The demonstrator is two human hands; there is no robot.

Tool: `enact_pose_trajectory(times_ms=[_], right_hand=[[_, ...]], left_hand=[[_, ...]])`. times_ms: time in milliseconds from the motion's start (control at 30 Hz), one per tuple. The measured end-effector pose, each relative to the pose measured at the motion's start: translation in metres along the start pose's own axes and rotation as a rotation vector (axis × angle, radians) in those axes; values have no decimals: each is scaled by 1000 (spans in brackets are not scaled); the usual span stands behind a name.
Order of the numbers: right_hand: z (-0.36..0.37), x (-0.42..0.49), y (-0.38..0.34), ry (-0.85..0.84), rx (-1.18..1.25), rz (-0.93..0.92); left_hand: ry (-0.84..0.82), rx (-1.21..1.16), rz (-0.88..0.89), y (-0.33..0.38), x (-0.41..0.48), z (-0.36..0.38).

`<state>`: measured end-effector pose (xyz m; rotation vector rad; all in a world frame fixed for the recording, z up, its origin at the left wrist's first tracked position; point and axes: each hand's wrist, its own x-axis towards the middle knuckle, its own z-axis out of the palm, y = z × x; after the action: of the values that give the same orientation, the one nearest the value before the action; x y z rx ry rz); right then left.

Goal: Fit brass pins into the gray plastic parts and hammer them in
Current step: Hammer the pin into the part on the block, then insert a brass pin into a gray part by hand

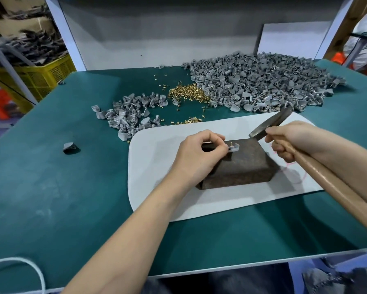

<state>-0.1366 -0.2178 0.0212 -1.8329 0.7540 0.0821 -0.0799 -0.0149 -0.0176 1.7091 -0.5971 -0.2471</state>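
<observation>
My left hand point(199, 152) pinches a small gray plastic part point(234, 147) flat on top of a dark rusty metal block point(246, 166). A brass pin point(231, 143) stands upright in the part. My right hand point(288, 141) grips the wooden handle of a hammer point(271, 124); its dark steel head hangs tilted just right of and above the part, not touching it. The block rests on a white mat point(157, 166).
A big heap of gray parts point(263, 85) fills the back right of the green table point(51, 187). A smaller gray pile point(131, 113) lies back left, with loose brass pins point(189, 93) between them. One lone gray part point(70, 147) sits at left. A yellow crate point(44, 75) stands beyond the table.
</observation>
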Motion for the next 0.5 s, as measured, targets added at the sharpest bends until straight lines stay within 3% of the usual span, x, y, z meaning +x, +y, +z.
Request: enact_pose_trajectory(times_ms=[167,233,300,367,500], right_hand=[[-1,15,4,-157,222,79],[-2,25,4,-163,341,145],[-1,33,1,-111,309,175],[2,38,-4,-5,124,142],[0,29,-21,255,-627,-50]], left_hand=[[159,-61,132,2,1,-2],[197,-124,148,2,2,-4],[209,-162,156,2,3,-6],[196,-174,157,2,3,-5],[152,-103,131,2,2,-3]])
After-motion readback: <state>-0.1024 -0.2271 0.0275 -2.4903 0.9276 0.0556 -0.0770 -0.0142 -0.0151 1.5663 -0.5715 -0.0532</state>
